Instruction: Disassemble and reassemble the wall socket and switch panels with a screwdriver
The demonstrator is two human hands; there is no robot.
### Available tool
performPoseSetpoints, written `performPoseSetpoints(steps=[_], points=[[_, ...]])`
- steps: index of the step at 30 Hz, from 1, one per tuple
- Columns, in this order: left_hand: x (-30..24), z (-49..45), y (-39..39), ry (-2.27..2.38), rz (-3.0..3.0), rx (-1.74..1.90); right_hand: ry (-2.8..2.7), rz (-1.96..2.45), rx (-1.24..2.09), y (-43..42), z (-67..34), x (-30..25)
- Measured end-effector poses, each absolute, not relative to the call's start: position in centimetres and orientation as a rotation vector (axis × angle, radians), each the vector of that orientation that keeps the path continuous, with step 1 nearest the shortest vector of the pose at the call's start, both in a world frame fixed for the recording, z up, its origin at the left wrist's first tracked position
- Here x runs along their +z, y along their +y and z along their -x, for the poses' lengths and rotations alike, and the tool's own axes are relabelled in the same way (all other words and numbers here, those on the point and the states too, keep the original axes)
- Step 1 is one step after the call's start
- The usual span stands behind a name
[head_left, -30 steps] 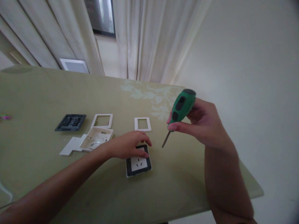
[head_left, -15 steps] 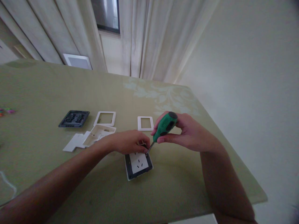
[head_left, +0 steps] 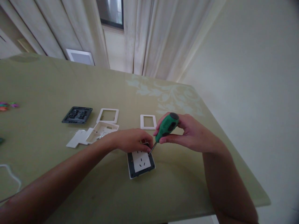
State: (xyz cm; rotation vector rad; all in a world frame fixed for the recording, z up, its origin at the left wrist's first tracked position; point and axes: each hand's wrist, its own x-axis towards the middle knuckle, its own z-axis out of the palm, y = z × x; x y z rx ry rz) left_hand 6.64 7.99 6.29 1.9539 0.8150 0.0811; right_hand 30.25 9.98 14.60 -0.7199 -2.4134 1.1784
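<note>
The five-hole wall socket (head_left: 141,162) rests face up near the tablecloth's (head_left: 182,189) front edge; it looks light, stiff and smooth, probably apt to skid or twist under a tool, so its long side edges should give the best hold. The left hand (head_left: 132,140) lies over its far end, covering that part; whether the fingers clamp or merely steady it, I cannot tell. Close beside, the right hand (head_left: 192,133) is wrapped round a green screwdriver (head_left: 165,127), its shaft slanting down by the left thumb; the tip and any screw beneath are too small to make out. Beyond, the left wrist and forearm partly hide a white back box (head_left: 92,137).
</note>
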Motion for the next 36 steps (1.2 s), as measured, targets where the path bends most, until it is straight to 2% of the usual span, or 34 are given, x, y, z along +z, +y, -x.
performPoseSetpoints(steps=[16,23,29,36], points=[[6.2,-6.6,7.9,0.811,-1.912,0.102,-2.433,0.687,1.171,10.0,-30.1,14.3],[6.0,-6.5,8.1,0.762,-1.94,0.135,-2.451,0.631,0.892,9.0,-29.0,13.9],[5.9,-6.6,8.1,0.75,-1.908,0.128,-2.455,0.571,1.137,8.9,-29.0,14.0],[6.3,-6.5,8.1,0.716,-1.973,0.128,-2.369,0.391,0.843,8.2,-28.1,12.3]])
